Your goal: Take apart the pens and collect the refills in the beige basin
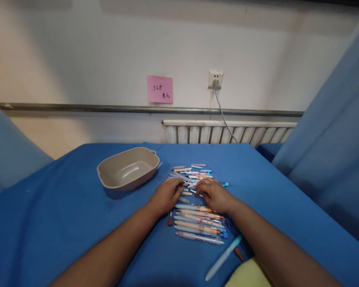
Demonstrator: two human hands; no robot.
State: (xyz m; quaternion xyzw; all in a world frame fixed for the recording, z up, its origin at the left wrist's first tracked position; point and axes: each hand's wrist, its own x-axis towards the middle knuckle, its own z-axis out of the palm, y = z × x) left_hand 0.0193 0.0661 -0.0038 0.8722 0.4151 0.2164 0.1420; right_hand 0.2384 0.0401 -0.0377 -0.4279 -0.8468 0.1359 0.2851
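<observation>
Many pens lie in a loose pile at the middle of the blue-covered table, with both hands over it. My left hand (166, 196) bends its fingers down at the pile's left side; what they close on is hidden. Across from it, my right hand (214, 195) has curled fingers closed on a slim white pen (194, 192). Closer to me is a row of pens laid side by side, among them a peach pen (194, 224) and a clear-barrelled pen (197, 238). A light-blue pen with a teal end (223, 259) lies apart, slanted, below my right forearm.
A beige oval basin (128, 184) stands at the left on the blue cloth (71, 223). A brown-tipped item (238, 254) and something pale yellow (248, 276) are at the front. Behind are a radiator (221, 133), a plugged-in cable (223, 113) and a blue curtain (332, 131).
</observation>
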